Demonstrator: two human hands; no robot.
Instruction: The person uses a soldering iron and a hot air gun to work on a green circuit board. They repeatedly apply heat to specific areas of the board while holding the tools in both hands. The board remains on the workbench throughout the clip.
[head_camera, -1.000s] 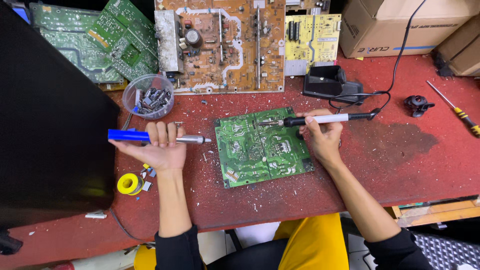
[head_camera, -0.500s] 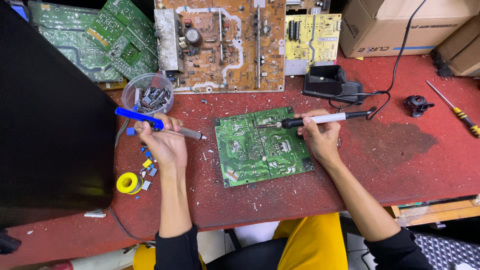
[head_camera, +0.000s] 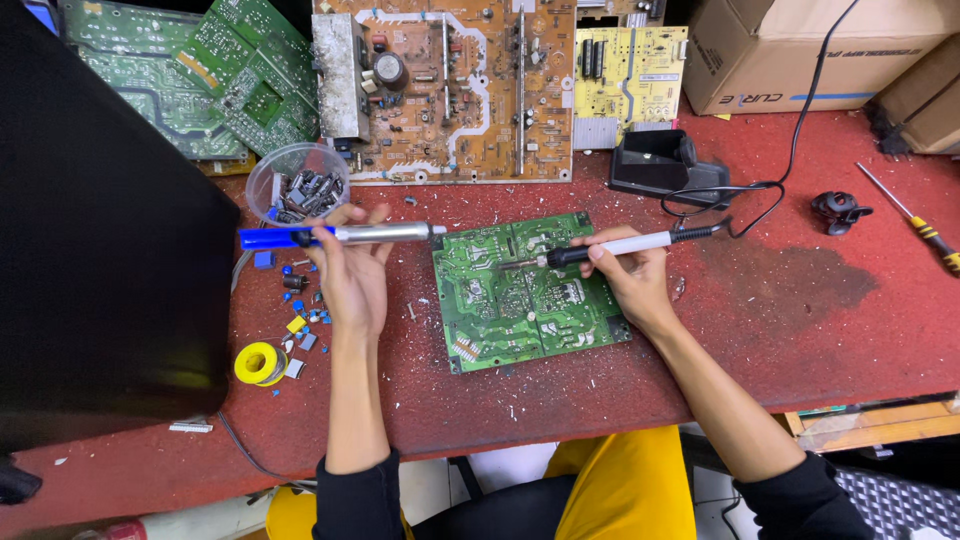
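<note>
On the red bench, a solder-dotted green board (head_camera: 527, 290) lies flat; right hand (head_camera: 628, 277) grips an iron (head_camera: 615, 246).

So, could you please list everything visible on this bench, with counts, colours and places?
green circuit board: one, bench centre, under the iron's tip
soldering iron: one, white and black, in right hand
desoldering pump: one, blue and silver, in left hand
plastic cup: one, clear, holds small parts
brown circuit board: one, back centre
yellow circuit board: one, back right
solder spool: one, yellow, front left
iron stand: one, black
screwdriver: one, yellow-handled, far right
cardboard boxes: two, brown, back right
left hand: gripping pump
right hand: gripping iron
</note>
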